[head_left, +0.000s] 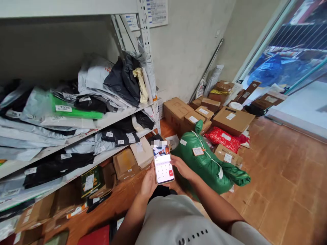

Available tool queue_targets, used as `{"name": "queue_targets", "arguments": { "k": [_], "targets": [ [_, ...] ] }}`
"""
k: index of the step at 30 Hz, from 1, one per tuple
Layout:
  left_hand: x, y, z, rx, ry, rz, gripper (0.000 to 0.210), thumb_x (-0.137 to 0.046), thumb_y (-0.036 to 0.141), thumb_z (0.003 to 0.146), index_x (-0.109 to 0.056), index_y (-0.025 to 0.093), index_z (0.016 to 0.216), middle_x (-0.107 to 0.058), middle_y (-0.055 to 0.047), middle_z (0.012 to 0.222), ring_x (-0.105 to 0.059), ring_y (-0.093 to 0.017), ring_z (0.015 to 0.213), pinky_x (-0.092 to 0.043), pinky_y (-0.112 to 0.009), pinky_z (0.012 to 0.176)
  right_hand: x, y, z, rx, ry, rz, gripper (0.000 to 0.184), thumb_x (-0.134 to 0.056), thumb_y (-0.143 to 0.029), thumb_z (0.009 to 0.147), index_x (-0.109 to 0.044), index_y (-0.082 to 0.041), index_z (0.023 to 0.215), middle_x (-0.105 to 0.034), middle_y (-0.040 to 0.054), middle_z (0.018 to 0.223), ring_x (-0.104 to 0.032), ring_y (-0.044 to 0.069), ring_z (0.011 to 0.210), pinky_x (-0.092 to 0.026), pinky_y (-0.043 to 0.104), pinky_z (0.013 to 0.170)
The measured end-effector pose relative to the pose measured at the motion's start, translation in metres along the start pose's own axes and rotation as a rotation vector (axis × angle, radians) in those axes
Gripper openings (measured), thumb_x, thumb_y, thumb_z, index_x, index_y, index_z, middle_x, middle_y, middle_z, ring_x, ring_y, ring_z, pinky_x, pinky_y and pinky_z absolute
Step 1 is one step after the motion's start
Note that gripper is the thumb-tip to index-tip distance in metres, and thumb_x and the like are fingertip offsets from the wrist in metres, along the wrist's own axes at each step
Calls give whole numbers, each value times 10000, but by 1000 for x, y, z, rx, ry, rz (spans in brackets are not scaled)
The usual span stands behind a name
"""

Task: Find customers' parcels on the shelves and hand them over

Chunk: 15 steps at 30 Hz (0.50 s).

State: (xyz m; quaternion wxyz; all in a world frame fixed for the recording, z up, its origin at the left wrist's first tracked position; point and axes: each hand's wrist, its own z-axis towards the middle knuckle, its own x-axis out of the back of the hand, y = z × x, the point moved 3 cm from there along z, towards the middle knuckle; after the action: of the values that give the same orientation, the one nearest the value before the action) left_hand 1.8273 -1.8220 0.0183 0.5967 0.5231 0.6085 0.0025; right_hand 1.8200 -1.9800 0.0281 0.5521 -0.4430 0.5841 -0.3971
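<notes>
My left hand is closed around the left side and lower end of a smartphone, its screen facing up. A numeric keypad with a red key at the lower right is lit on the screen, and a camera-like picture sits above it. My right hand is at the phone's right edge, with a digit reaching over the edge of the screen; its other fingers are partly hidden. Beyond my right hand, a tied green sack with paper labels lies on the floor.
On the left, a white metal shelf bears many labelled parcel bags, including a bright green bag. Cardboard boxes and a red heart-patterned parcel are piled by the wall. More boxes line the floor under the shelf. A glass door stands far right.
</notes>
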Motion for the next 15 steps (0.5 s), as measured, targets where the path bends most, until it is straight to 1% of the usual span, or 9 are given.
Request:
{"name": "queue_targets", "arguments": {
  "k": [2,4,8,11,15],
  "targets": [
    [-4,9,19,8,-38,25,549,-501,352,918,-356,261,1439,-554,-89,1343,-579,-302,1132,-602,-418,750,6,-8,22,16,93,14,303,-549,-442,780,-668,-163,787,-678,32,731,-572,190,679,-435,315,696],
    [-6,16,38,17,-75,45,558,-497,359,918,-337,282,1447,-566,-82,1324,-607,-292,1084,-609,-404,711,10,-17,43,29,176,23,371,-524,-503,801,-659,-165,730,-664,34,678,-554,182,629,-424,301,638],
    [-3,32,72,55,-95,86,552,-477,402,916,-331,302,1439,-607,-81,1251,-652,-293,964,-610,-396,602,18,-29,78,22,261,29,380,-538,-505,784,-651,-167,652,-637,27,592,-528,171,566,-392,278,547],
    [4,49,95,80,-95,122,541,-457,436,914,-344,277,1419,-618,-102,1222,-656,-315,930,-602,-415,554,21,-28,105,2,295,29,352,-583,-495,755,-631,-176,617,-611,9,553,-500,152,526,-372,266,519],
    [24,81,130,107,-126,137,552,-423,444,923,-314,262,1432,-613,-119,1216,-657,-323,910,-595,-431,556,20,-17,150,16,344,52,374,-576,-516,778,-628,-169,647,-609,1,565,-500,144,521,-375,264,528]
  ]
}}
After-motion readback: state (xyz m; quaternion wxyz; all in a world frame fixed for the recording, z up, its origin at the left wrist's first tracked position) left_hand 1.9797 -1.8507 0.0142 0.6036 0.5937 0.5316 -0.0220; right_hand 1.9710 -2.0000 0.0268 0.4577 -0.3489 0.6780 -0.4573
